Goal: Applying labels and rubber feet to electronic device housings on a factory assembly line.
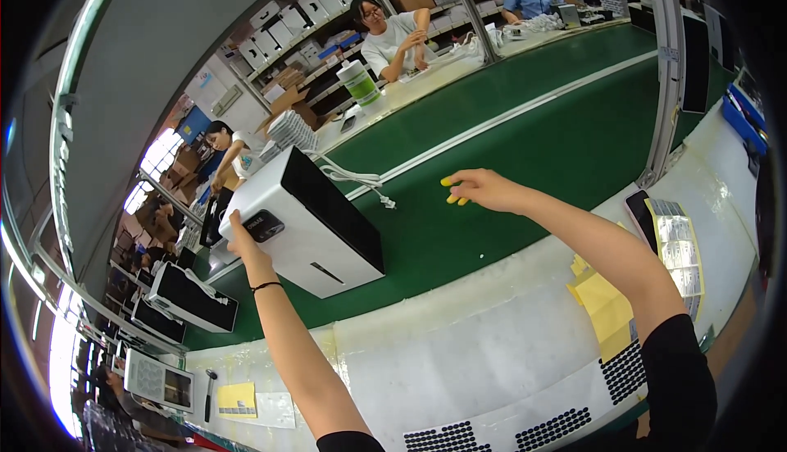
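A white box-shaped appliance (287,239) with a black side panel, a dark rounded display and a narrow slot stands on the green conveyor belt (459,243). My left hand (239,235) grips its left edge, the fingers partly hidden behind it. From behind the appliance a white power cord (348,175) runs out, its plug (388,202) lying on the belt. To the right of the plug, my right hand (488,190) hovers over the belt. Yellow covers sit on some of its fingertips; the fingers are bent but apart, with nothing seen between them.
Another black-and-white appliance (193,298) stands farther left on the belt. Sheets of black round stickers (553,429), yellow label sheets (602,308) and a phone (641,216) lie on the near white worktop. A metal post (666,75) rises at right. Co-workers sit across the belt.
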Action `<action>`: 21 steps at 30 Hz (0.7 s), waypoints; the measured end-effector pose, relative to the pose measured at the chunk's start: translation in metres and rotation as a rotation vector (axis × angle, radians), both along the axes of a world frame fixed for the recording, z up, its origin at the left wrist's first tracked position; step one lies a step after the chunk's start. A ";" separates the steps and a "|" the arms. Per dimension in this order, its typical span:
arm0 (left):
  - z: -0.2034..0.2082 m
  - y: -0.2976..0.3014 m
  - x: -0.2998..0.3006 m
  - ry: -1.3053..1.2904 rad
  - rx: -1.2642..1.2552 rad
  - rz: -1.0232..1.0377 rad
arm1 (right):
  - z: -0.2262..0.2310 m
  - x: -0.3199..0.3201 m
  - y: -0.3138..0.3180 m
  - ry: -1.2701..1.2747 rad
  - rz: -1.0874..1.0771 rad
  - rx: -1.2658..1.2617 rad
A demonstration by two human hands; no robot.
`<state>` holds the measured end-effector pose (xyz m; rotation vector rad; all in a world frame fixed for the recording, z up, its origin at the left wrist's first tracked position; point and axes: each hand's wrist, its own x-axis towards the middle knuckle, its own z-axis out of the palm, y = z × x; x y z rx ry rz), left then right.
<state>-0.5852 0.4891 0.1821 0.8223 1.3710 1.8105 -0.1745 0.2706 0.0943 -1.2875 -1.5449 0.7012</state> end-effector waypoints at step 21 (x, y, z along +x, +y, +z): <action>-0.035 -0.167 0.037 -0.044 0.627 -0.705 | -0.003 -0.061 -0.006 1.017 0.326 -0.544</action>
